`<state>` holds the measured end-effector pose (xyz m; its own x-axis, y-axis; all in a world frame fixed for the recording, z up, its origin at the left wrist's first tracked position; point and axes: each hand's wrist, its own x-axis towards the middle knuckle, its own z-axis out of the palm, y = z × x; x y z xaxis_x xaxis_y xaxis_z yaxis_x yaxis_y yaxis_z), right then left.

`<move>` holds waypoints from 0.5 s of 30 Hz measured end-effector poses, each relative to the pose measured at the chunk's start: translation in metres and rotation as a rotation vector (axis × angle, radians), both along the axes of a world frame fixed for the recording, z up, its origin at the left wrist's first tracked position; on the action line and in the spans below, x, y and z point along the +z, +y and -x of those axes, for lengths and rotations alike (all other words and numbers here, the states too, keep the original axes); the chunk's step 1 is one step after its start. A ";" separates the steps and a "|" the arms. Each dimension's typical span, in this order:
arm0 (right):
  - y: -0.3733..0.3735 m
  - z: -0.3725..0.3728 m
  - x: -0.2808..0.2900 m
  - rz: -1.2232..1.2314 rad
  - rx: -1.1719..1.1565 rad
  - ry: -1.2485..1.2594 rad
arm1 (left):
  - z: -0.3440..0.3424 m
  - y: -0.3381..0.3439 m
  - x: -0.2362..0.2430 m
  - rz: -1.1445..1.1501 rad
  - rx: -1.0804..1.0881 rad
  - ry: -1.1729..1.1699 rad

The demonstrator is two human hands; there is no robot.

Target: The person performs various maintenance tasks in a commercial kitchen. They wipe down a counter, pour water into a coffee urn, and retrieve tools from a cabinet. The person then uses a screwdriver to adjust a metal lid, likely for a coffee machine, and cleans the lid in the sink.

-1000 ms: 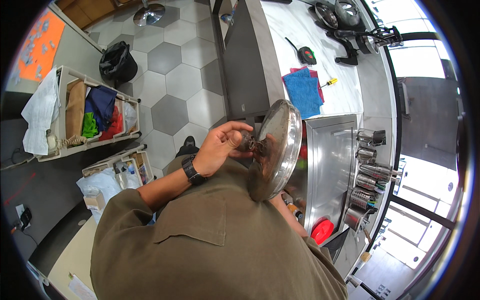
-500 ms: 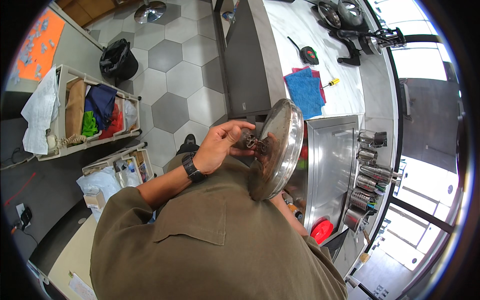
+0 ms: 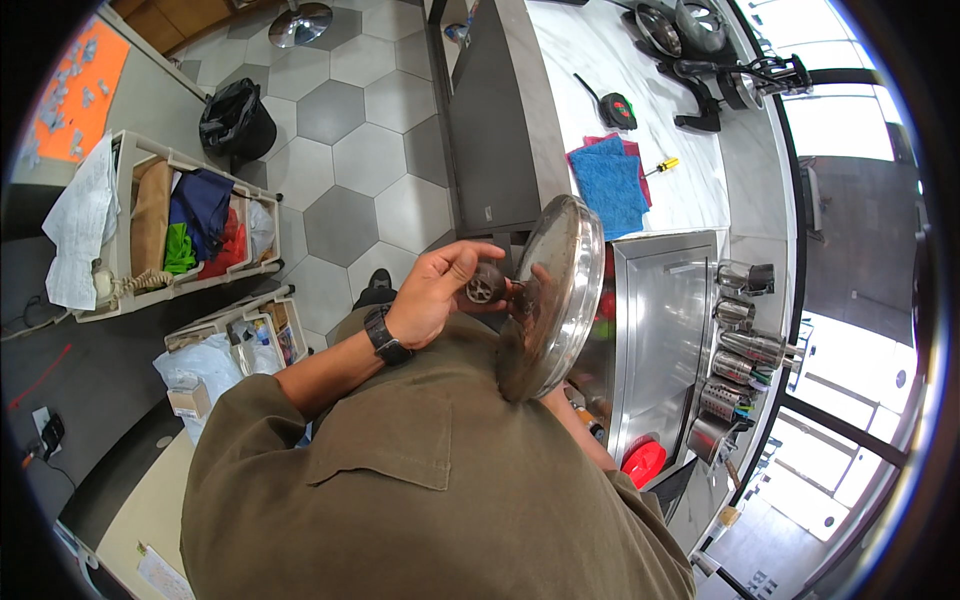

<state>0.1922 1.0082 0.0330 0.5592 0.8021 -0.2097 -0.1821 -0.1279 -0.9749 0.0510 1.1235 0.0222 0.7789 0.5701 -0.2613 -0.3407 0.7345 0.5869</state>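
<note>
In front of my torso a round pot lid (image 3: 562, 300) with a shiny metal rim is held tilted, nearly on edge. My left hand (image 3: 430, 295), wearing a black wristwatch, is closed on a small dark lid knob (image 3: 485, 287) between thumb and fingers. The knob's spoked underside shows, close to the middle of the lid; whether they touch I cannot tell. From the lower right my right forearm (image 3: 588, 435) reaches behind the lid and holds it up. The lid hides my right hand and its fingers.
On the marble counter lie a blue cloth (image 3: 610, 185), a yellow-handled screwdriver (image 3: 662, 166) and a tape measure (image 3: 617, 110). Metal cups (image 3: 735, 313) line the wall behind a steel panel (image 3: 665, 330). A red bowl (image 3: 644, 463) stands nearby. A cart (image 3: 270, 225) and a black bin (image 3: 237, 118) are left.
My left hand has turned the knob so that its spoked underside faces up toward me more. The lid has shifted very slightly left.
</note>
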 end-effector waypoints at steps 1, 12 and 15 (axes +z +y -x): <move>0.003 -0.001 -0.001 0.013 -0.020 0.056 | 0.000 0.000 0.003 0.010 -0.001 0.012; 0.002 0.005 0.007 -0.032 -0.035 0.138 | 0.005 -0.006 0.020 0.083 0.016 0.094; 0.002 0.005 0.011 -0.032 -0.029 0.134 | 0.005 -0.006 0.022 0.100 0.015 0.083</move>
